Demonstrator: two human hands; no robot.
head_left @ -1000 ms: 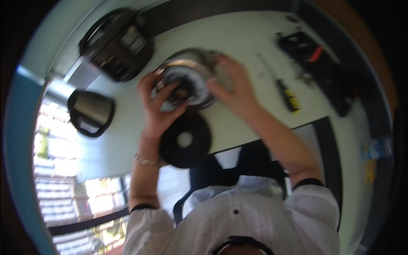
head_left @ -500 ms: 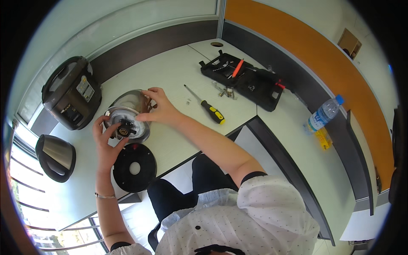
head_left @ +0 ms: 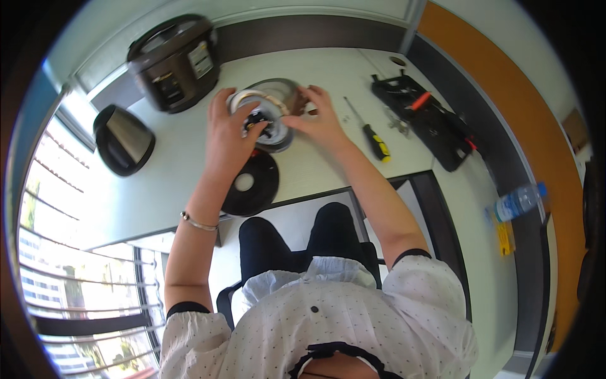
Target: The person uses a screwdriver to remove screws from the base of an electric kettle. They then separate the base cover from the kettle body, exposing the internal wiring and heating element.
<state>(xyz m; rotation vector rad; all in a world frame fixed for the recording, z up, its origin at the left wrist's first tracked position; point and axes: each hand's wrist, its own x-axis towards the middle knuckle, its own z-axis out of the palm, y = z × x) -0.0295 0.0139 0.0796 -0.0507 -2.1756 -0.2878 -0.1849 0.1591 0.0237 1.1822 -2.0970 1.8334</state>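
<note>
At far left on the pale table (head_left: 161,196), kettle (head_left: 124,140) with steel side and dark handle; just beyond to the right, dark rice cooker (head_left: 173,66). Next, left hand (head_left: 226,136) at the left side of the metal pot (head_left: 273,112), over mid-table; thumb and fingers apart about the black fitting (head_left: 256,117) of its upturned base, impossible to tell whether clamped. Below, flat black ring (head_left: 262,186). Right hand (head_left: 320,121) clamped on the pot's right side. Farther right, screwdriver (head_left: 377,144), open black tool case (head_left: 416,117), plastic bottle (head_left: 519,201).
</note>
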